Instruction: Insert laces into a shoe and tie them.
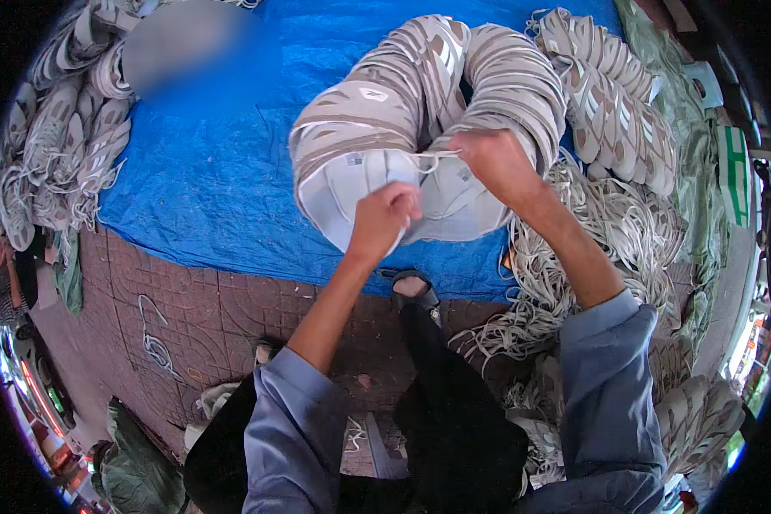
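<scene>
In front of me, a long stack of nested beige and white shoe uppers (360, 128) curves round in an arch, its two ends side by side facing me. A white cord (437, 159) spans the gap between the two end uppers. My right hand (495, 164) is closed in a pinch on this cord, above the right end of the stack. My left hand (384, 216) is closed with curled fingers in front of the left end upper; what it holds, if anything, cannot be made out.
The stack rests on a blue tarp (206, 197) over brick-red paving (223, 317). A tangled heap of white laces (591, 240) lies to the right. More shoe uppers (621, 111) sit at the far right, with other bundles (68, 137) at the far left. A loose cord (156, 347) lies on the paving.
</scene>
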Demonstrator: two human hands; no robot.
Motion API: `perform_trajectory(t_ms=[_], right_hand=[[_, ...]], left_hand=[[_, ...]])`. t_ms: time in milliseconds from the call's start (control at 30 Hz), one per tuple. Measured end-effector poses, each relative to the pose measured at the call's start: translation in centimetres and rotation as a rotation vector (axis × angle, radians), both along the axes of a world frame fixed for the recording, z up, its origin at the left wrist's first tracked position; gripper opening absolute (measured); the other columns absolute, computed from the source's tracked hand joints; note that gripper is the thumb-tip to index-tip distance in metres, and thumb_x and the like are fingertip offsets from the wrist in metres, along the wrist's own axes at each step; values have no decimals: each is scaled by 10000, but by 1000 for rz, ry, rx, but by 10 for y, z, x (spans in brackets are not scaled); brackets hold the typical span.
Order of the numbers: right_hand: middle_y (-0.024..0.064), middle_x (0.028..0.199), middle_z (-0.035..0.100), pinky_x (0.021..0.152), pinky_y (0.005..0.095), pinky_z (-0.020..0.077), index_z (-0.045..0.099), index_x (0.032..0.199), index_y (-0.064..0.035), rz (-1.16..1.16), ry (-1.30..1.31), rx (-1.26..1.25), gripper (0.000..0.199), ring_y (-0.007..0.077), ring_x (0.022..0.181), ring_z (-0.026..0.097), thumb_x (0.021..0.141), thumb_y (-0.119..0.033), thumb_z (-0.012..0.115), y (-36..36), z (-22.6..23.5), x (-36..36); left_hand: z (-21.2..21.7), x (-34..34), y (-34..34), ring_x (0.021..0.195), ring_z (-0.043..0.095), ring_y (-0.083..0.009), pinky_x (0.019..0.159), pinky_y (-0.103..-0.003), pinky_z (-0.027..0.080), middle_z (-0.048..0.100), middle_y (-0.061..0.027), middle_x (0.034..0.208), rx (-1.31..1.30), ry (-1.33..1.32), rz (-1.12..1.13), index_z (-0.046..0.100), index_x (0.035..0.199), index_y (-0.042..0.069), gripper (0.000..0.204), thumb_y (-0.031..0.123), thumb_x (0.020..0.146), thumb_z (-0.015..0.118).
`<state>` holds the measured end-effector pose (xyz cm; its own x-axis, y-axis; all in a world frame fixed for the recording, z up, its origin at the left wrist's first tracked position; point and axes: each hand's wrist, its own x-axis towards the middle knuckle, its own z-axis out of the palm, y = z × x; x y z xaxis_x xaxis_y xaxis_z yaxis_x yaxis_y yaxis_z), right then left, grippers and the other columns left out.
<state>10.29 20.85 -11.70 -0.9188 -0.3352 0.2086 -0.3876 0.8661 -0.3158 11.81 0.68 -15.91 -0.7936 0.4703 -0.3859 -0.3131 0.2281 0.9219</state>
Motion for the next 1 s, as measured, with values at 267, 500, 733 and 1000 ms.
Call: perform_trajectory(t_ms=[267,500,733,1000], right_hand=[[25,548,539,359,160,304,602,795,-10,-379,-666,-999,96,37,410,428,723,-44,548,15,10,-11],[8,546,538,364,175,322,612,830,-10,-324,-558,-998,173,31,425,436,665,-57,600,-9,16,-25],[32,622,591,555,210,442,601,875,-25,-220,-328,-857,214,74,586,546,666,-71,614,-7,-25,-10],[28,678,582,496,175,395,594,817,-10,-149,-130,-209,141,51,547,505,698,-85,591,-25,-24,66]], left_hand=[[-3,-12,44,586,572,-136,515,-258,434,580,-63,678,-206,269,227,564,959,55,217,151,766,534],[-3,-11,54,599,565,-328,533,-410,429,580,-149,657,-532,605,164,551,720,34,173,200,754,516],[63,45,-5,419,446,-67,391,-214,345,475,-7,476,-142,-89,-201,548,650,23,190,158,776,501],[57,27,-18,439,428,-42,410,-203,343,472,-1,482,60,-279,-90,545,666,0,165,131,763,523]])
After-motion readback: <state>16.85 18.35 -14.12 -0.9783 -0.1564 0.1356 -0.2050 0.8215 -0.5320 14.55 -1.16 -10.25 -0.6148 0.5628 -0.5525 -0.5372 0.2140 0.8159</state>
